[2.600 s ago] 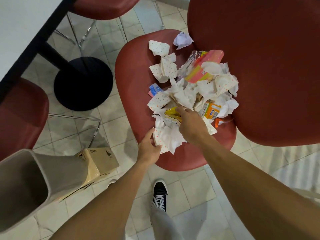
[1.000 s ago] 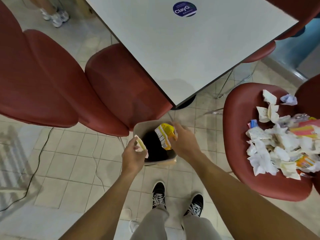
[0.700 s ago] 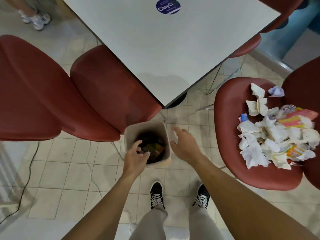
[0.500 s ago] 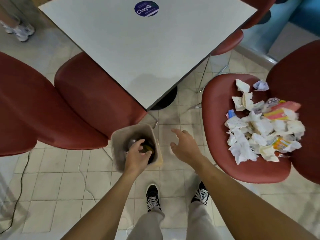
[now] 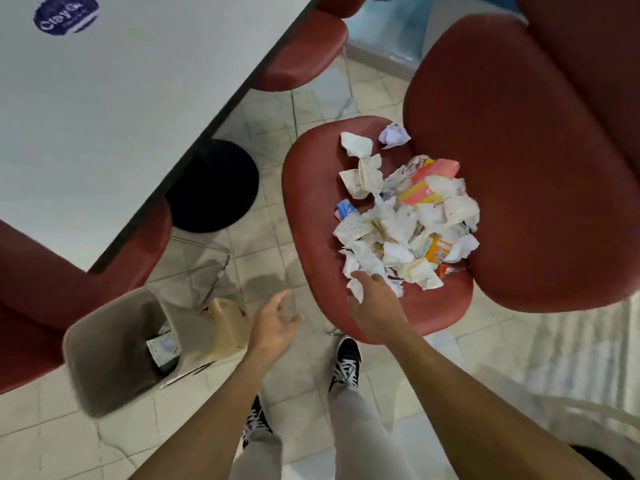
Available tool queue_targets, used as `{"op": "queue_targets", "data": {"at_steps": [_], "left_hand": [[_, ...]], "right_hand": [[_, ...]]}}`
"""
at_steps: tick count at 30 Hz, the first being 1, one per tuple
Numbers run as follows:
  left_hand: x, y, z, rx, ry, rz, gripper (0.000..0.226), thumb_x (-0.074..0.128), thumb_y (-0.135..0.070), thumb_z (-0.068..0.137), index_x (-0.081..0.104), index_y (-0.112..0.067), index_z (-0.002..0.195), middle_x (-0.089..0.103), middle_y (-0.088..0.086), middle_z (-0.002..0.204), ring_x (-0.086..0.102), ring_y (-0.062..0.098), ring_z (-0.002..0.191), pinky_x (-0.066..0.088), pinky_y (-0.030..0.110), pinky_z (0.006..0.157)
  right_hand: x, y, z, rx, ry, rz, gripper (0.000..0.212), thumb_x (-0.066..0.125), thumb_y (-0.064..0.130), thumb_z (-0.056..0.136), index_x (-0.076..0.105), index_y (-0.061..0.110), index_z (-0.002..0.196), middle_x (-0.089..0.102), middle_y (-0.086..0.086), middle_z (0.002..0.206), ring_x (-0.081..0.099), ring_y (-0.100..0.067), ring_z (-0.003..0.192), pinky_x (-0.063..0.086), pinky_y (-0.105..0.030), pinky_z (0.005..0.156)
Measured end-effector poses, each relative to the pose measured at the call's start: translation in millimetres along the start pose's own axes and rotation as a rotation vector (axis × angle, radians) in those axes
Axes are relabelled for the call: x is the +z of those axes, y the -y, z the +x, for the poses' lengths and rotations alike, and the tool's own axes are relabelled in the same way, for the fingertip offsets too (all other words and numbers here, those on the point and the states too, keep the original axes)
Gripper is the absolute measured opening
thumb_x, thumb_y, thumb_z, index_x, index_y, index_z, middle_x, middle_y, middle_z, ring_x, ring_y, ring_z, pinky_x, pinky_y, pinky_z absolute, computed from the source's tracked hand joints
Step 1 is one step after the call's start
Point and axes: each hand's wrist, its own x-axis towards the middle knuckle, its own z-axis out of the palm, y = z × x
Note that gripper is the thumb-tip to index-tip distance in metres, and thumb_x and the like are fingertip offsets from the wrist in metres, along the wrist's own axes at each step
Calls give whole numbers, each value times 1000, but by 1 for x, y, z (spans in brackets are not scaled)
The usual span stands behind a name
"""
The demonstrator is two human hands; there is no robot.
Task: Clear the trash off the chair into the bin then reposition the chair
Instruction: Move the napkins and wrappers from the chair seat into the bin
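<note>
Head view: one wide picture, looking down at the floor, the arms and the furniture.
Chair: red moulded plastic chair [image 5: 311, 209] stands right of centre, its seat toward the table, its tall back at the right.
Trash: pile of crumpled white paper napkins and coloured wrappers [image 5: 408, 216] lies on the seat, mostly on the half near the backrest; one small pale purple paper ball [image 5: 394, 135] lies a little apart at the far end.
Right hand: right hand [image 5: 375, 308] reaches over the near edge of the seat and touches the near end of the pile; its fingers curl around a white napkin piece [image 5: 356, 289].
Left hand: left hand [image 5: 273, 323] hangs over the tiled floor between bin and chair, fingers loosely bent, holding nothing.
Bin: beige rectangular plastic bin [image 5: 104, 358] stands on the floor at the lower left, well apart from the chair; some paper lies at its bottom.
Beside the bin: flat brown cardboard box [image 5: 221, 327] leans just beside its right wall.
Table: white square table top [image 5: 121, 98] with a dark blue round sticker [image 5: 65, 13] fills the upper left; its black round base [image 5: 216, 185] stands on the floor below.
Feet: black sneakers with white laces [image 5: 346, 362] stand below the hands.
</note>
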Motion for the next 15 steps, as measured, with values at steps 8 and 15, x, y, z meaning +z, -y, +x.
{"op": "queue_targets", "data": {"at_steps": [8,15], "left_hand": [[115,-38,36,-34,147,141,61,71,-15,79,49,-29,134,52,3,122,56,14,97,49,23,82],[171,-35,66,-41,120,365,82,78,-15,74,35,-29,142,36,1,136,48,18,121,41,26,97]], "right_hand": [[-33,-106,45,200,-35,-9,57,57,11,82,45,20,137,46,-14,128,47,-34,119,46,-41,95],[-33,-156,81,185,-19,-213,67,61,19,84,32,34,142,25,-7,145,34,-30,128,38,-43,103]]}}
